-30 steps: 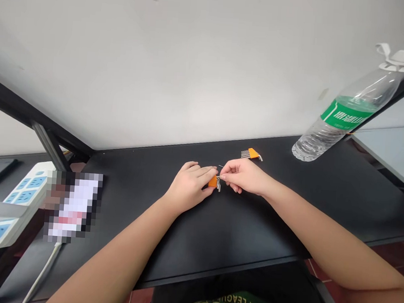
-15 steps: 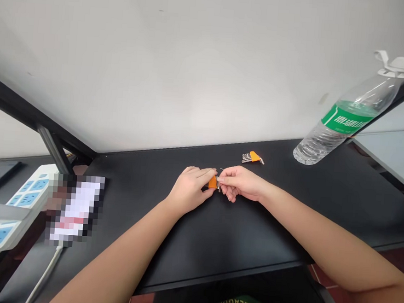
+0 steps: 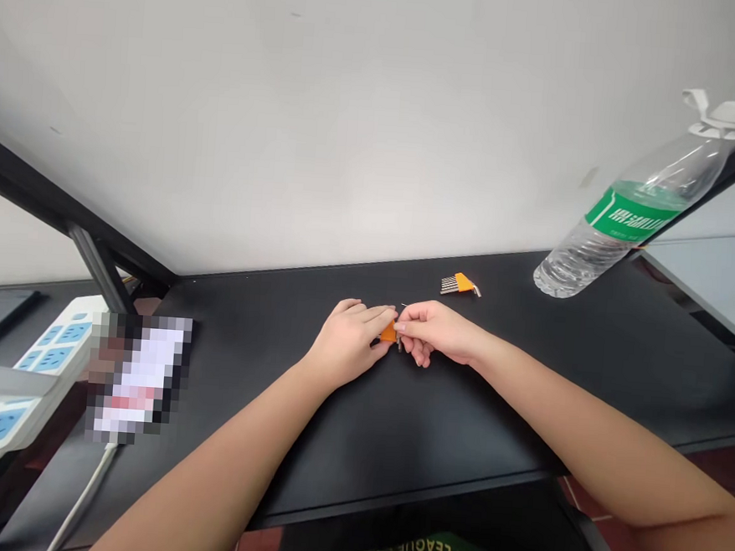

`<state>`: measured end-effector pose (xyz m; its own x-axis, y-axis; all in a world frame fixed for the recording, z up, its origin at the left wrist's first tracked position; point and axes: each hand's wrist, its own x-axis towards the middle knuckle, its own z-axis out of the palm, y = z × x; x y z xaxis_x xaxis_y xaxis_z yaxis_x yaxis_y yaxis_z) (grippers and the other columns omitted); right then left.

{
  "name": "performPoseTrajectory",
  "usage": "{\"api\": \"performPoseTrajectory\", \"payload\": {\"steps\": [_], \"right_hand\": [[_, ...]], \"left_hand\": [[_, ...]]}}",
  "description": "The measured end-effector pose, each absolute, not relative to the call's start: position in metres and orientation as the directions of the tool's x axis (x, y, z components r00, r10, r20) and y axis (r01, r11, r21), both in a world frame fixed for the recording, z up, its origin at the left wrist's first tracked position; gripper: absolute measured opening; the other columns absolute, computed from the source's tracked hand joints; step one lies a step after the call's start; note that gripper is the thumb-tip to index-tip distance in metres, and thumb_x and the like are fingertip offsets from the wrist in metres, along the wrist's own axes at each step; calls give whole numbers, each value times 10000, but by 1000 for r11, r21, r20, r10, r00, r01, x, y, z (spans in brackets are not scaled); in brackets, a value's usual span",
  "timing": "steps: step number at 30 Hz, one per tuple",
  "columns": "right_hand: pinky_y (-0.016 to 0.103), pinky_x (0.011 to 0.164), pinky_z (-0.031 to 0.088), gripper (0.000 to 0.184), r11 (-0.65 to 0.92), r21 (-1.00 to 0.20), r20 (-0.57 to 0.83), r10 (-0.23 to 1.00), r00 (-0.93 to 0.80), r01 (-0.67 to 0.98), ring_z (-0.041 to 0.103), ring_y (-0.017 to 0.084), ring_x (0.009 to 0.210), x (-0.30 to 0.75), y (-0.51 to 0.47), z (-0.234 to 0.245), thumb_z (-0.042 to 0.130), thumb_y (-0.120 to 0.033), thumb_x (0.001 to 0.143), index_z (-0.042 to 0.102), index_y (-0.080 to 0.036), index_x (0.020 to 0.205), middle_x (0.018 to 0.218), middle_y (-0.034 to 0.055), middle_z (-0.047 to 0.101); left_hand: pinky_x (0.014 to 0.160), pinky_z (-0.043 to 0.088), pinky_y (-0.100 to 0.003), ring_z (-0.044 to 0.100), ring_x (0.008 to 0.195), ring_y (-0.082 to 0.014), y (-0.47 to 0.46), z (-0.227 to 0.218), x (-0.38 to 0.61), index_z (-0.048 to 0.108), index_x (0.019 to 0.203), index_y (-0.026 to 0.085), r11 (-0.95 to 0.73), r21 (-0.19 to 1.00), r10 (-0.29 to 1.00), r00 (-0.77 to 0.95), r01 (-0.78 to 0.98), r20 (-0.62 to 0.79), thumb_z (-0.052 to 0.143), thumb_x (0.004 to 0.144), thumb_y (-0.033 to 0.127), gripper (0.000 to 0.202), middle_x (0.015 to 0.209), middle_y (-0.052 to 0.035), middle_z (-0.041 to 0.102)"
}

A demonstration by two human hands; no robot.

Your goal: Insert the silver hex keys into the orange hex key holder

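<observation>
Left hand: my left hand (image 3: 345, 339) rests on the black table (image 3: 407, 433), its fingers curled in and closed on the orange holder (image 3: 388, 334), which is pinched between thumb and fingertips.
Right hand: my right hand (image 3: 440, 331) meets the left one from the other side, thumb and forefinger pressed together on the metal keys (image 3: 398, 337) that stick out of the holder's right end. The other fingers are tucked under the palm.
Orange holder: near the middle of the table, just above its surface, right between my two hands and mostly hidden by them. I cannot tell how many keys sit in it.
Second key set (image 3: 461, 284): another orange holder with a fan of metal keys lies flat on the table behind my right hand, near it but apart from it.
Water bottle (image 3: 629, 218): clear, green label, white cap, at the far right of the table, well apart from my hands.
Power strip (image 3: 34, 357): white with blue sockets, off the table's left edge.
Blurred object (image 3: 137, 377): on the table's left end, with a white cable (image 3: 78, 499) running toward me.
</observation>
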<state>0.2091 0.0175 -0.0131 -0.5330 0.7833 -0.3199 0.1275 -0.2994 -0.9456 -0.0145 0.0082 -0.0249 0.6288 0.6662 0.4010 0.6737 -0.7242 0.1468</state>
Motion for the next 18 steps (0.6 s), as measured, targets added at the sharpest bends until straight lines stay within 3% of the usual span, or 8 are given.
{"api": "performPoseTrajectory", "payload": {"steps": [6,10,14,18], "right_hand": [[225,451,455,232,-169,-922,-333,803,-493,347,555,103,455,212,18,-10,722,-375,903,620,-190,806,592,-38,600],[261,540,477,224,45,-866,-238,839,-490,498,625,140,577,219,21,-10,680,-416,928,651,-204,860,718,-5,672],[307,731,482,193,371,-611,118,916,-383,699,649,181,823,232,31,-17,672,-385,947,690,-197,909,929,47,699],[303,746,465,152,376,-423,87,922,-376,824,639,174,861,236,39,-22,643,-324,975,691,-188,1022,1140,81,667]], "left_hand": [[1106,433,-462,731,1059,-216,8,-27,-14,623,1206,268,-726,196,677,633,659,376,632,912,198,302,1270,-24,751],[1080,458,-460,729,1064,-223,9,-29,-14,619,1242,267,-720,222,685,621,658,380,644,914,211,333,1284,-29,745],[1026,492,-462,727,1066,-240,12,-29,-18,607,1289,263,-706,254,701,601,661,384,658,912,218,384,1287,-46,740],[1003,504,-454,724,1040,-235,13,-27,-18,605,1268,260,-684,291,725,580,669,371,668,901,206,376,1229,-39,747]]}}
